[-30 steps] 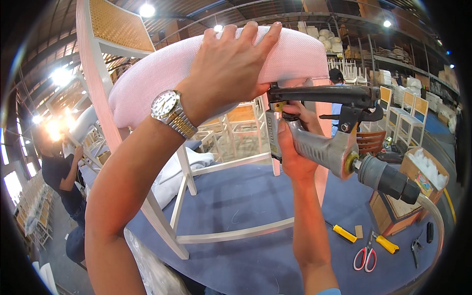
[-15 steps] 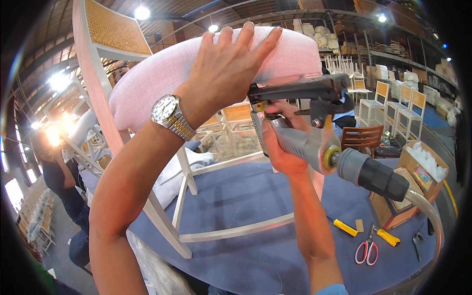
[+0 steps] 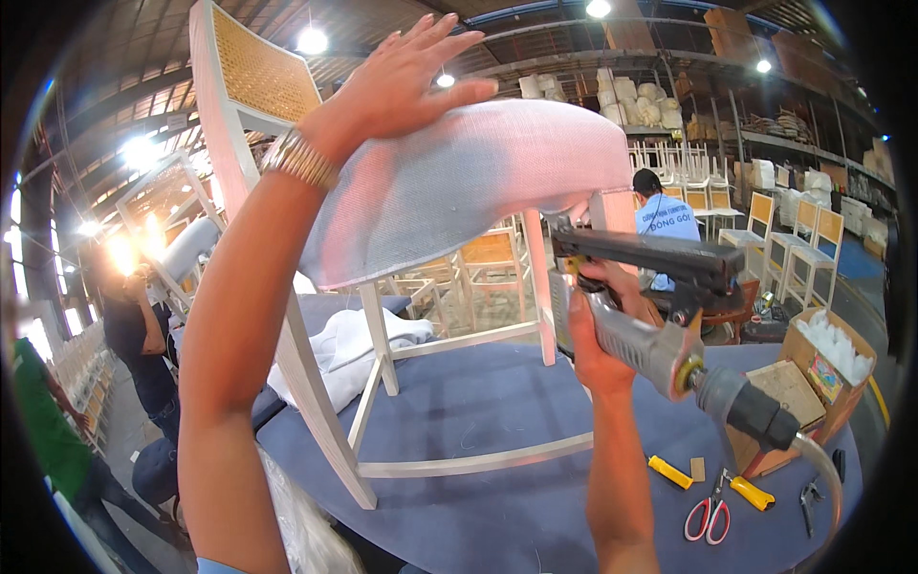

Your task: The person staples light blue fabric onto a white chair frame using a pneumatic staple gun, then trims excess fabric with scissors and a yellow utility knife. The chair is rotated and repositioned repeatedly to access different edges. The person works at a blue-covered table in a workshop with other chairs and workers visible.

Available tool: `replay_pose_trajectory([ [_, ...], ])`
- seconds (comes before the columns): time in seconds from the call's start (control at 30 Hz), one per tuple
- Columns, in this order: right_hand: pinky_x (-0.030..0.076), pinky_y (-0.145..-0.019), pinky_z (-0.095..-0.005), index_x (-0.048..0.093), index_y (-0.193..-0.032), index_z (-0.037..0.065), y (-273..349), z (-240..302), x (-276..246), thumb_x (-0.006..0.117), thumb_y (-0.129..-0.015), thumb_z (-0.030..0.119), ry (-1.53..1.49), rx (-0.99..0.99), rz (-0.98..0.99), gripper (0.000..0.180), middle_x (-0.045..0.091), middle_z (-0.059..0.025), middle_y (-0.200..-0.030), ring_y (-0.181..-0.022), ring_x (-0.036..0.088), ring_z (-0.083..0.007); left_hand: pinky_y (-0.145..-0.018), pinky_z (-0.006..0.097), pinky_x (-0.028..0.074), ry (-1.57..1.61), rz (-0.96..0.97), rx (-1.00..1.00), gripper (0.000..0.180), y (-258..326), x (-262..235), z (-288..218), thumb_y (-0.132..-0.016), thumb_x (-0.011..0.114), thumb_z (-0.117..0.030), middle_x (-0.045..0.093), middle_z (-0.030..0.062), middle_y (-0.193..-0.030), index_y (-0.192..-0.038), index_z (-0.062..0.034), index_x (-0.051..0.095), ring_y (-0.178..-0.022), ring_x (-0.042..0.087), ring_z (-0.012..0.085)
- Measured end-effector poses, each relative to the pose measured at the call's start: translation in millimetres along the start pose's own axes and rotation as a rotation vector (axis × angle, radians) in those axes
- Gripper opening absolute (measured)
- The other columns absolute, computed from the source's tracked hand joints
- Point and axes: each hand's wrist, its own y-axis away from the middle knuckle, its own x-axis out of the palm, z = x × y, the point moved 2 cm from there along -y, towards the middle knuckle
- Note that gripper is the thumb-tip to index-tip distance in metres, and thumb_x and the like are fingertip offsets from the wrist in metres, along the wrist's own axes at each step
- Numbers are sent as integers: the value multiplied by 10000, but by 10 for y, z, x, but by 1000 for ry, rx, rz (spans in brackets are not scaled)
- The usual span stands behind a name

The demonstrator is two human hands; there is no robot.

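Padded chair seat (image 3: pixel 459 196) at centre frame. I note left hand (image 3: pixel 400 91), upper centre, over it, fingers spread; contact: cannot tell. Right of centre, right hand (image 3: pixel 601 349), fingers wrapped around pneumatic tool (image 3: pixel 655 356).

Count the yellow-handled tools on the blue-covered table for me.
2. One yellow-handled tool lies just left of the small tan block; the second yellow-handled tool lies right of the red-and-white scissor handles. Others may be hidden from this view.
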Motion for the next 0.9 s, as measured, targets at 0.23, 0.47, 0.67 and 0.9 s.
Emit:
replay_pose_trajectory([
  [0.23,519,-961,-335,646,-1198,-24,-10,27,-67,689,-911,2,-43,7,45,292,683,-185,-1239,-1089,669,-219,-1190,465,370,400,525,-108,1059,-17,171,-363,-826,567,-860,433,259,-1585,-1571,-117,444,-1446,461,401],
  [0.47,511,-989,-345,651,-1196,0,13,1,252,692,-904,-3,-120,9,3,294,682,-179,-1240,-1121,664,-225,-918,500,555,-52,127,45,1126,426,56,-700,-734,724,-794,594,222,-1406,-1598,-161,375,-1175,655,407],
  [0.67,506,-1001,-347,650,-1195,-12,52,-81,474,699,-896,1,-58,15,19,304,684,-197,-1237,-1134,666,-250,-1014,522,473,-150,26,9,1098,578,112,-866,-721,838,-580,532,217,-1468,-1616,-180,342,-1260,582,412],
  [0.9,498,-1019,-366,647,-1203,-35,63,-177,613,696,-905,9,-112,0,26,305,659,-217,-1277,-1155,656,-267,-1066,521,422,-139,4,-9,1087,613,178,-919,-743,871,-489,515,228,-1481,-1628,-182,318,-1310,537,413],
])
